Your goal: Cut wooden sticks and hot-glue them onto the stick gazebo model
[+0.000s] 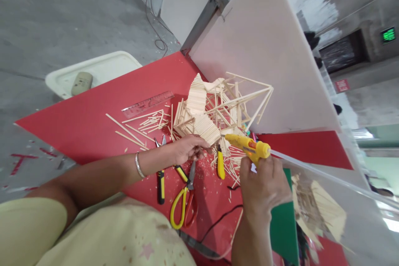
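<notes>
My right hand (264, 183) is wrapped round the handle of a yellow glue gun (247, 145), with a long clear glue stick (318, 174) running out of its back end. The gun's nozzle is at the near edge of a model built of thin wooden sticks (205, 129). This model has curved slatted panels and an open stick frame reaching to the right. With its fingers bent, my left hand (191, 149) is at the model's near panel; the thumb and fingertips are pinched by that edge. Whether a small stick lies between them is hidden.
On the red table (149, 83) lie a clear ruler (148, 104), loose sticks (152, 122), a yellow cutter (220, 164), scissors (183, 203) and pliers (160, 183). A pale partition (258, 50) rises behind. A white tray (115, 64) stands beyond the left edge. A black cord (220, 220) crosses the front.
</notes>
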`<state>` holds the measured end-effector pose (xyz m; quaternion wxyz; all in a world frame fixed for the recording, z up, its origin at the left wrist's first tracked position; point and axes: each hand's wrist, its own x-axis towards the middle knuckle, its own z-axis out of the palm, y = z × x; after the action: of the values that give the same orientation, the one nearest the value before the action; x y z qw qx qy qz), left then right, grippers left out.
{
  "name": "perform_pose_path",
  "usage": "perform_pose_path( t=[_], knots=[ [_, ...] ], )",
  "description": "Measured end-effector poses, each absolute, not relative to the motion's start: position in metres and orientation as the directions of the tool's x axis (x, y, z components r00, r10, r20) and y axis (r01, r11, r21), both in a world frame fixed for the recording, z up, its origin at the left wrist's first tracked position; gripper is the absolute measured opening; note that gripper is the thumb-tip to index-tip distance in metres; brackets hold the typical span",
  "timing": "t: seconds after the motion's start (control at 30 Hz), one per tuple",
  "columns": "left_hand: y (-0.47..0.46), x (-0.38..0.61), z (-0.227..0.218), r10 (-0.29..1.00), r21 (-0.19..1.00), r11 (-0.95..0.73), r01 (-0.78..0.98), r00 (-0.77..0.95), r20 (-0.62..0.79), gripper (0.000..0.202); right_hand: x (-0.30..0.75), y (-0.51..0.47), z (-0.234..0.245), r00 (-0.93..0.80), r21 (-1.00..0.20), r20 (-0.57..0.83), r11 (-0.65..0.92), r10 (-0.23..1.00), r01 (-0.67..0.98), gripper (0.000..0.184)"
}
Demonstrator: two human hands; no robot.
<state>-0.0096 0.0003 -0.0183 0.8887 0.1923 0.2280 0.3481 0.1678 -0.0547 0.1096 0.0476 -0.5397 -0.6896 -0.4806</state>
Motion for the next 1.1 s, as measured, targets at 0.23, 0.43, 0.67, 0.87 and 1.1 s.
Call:
perform_pose_path(
  t=[0.23, 0.43, 0.67, 0.87, 1.1],
  knots=[
    [0.000, -0.010, -0.016, 0.708, 0.507, 0.683, -0.526, 0.649, -0.280, 0.017, 0.173, -0.054, 0.103, -0.366, 0.570, 0.578, -0.040, 0.729, 0.820, 0.027],
    [-0.001, -0.009, -0.019, 0.710, 0.505, 0.676, -0.536, 0.656, -0.255, 0.018, 0.176, -0.054, 0.097, -0.280, 0.488, 0.615, -0.077, 0.737, 0.869, 0.043],
    [-0.006, -0.014, -0.006, 0.690, 0.552, 0.685, -0.476, 0.668, -0.280, 0.023, 0.166, -0.071, 0.098, -0.098, 0.397, 0.599, -0.189, 0.795, 0.898, 0.044],
    [-0.010, -0.005, -0.012, 0.607, 0.608, 0.712, -0.352, 0.744, -0.280, 0.030, 0.187, -0.153, 0.089, 0.214, 0.279, 0.590, -0.445, 0.778, 0.851, 0.035],
    [-0.020, 0.005, -0.023, 0.559, 0.684, 0.688, -0.245, 0.779, -0.284, 0.031, 0.213, -0.229, 0.051, 0.544, -0.050, 0.499, -0.604, 0.675, 0.796, 0.045]
  ],
)
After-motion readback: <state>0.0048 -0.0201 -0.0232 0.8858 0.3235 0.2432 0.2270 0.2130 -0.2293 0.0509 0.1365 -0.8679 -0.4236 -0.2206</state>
